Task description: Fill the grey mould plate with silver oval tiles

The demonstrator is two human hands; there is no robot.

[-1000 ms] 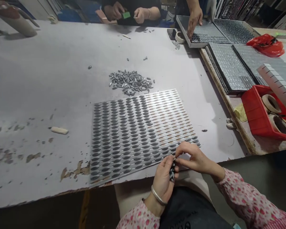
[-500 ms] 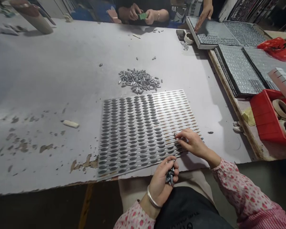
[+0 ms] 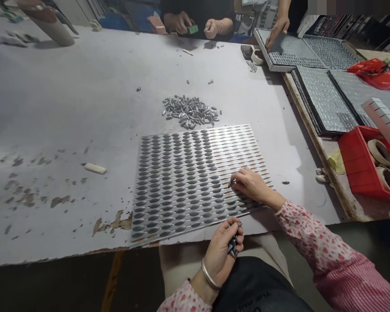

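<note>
Grey piece in closed grip of right hand, palm-down over panel

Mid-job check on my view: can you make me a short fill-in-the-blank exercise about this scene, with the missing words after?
My hand pinching one oval piece over the nearest panel is the ____ one. My other hand cups several loose pieces, with a silver bracelet around its ____. The open bin to the panel's right is coloured ____.

Missing words: right; wrist; red.
</note>
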